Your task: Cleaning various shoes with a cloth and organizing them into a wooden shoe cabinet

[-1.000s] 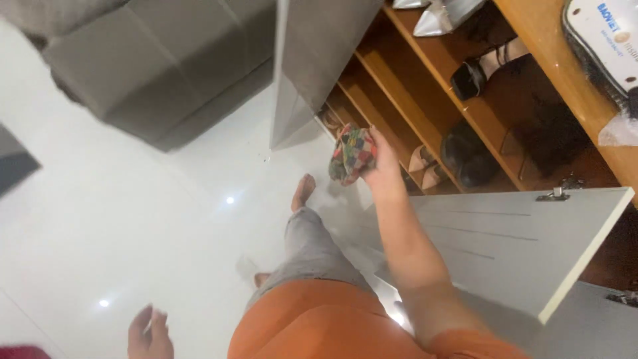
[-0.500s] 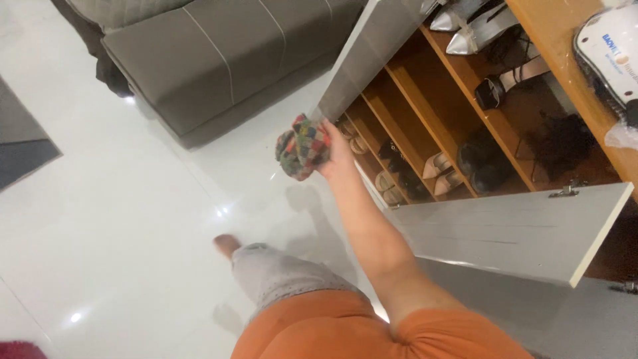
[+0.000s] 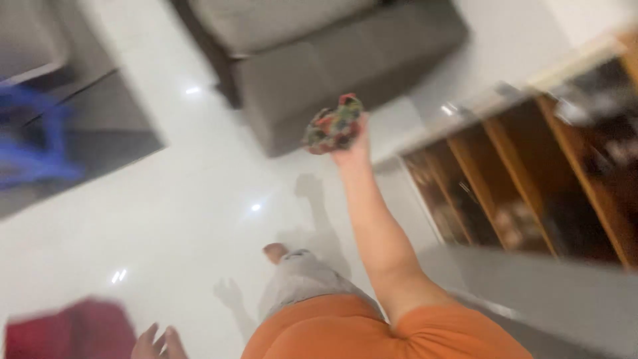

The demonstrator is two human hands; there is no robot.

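Patchwork, multicoloured, kind of crumpled up, that was the pouch [image 3: 333, 125] I had in my right hand [image 3: 352, 141]. My fingers were wrapped around its lower right side, holding it tight, with my arm stretched out in front of me and the pouch up in the air over the white floor [image 3: 186, 199]. It sat just in front of the grey sofa [image 3: 319, 60] from my point of view, not touching it as far as I could tell. The whole shot was pretty blurry so I honestly couldn't say what the thing was beyond fabric with lots of little coloured squares.

My left hand [image 3: 154, 342] was down low at the bottom edge, fingers spread loose and not holding anything, right next to something dark red [image 3: 70, 329] on the floor. Too smeared to say what that red thing was.

Off to my right was the wooden shoe rack [image 3: 525, 186] with its slanted shelves, and a grey cabinet door [image 3: 531, 292] hung open below it, near my elbow. Shoes on the shelves were just dark blobs. Something blue [image 3: 33, 139] sat way over at the left edge, well apart from everything. My bare foot [image 3: 274, 252] was on the tiles under the outstretched arm, orange shirt [image 3: 372, 332] filling the bottom.
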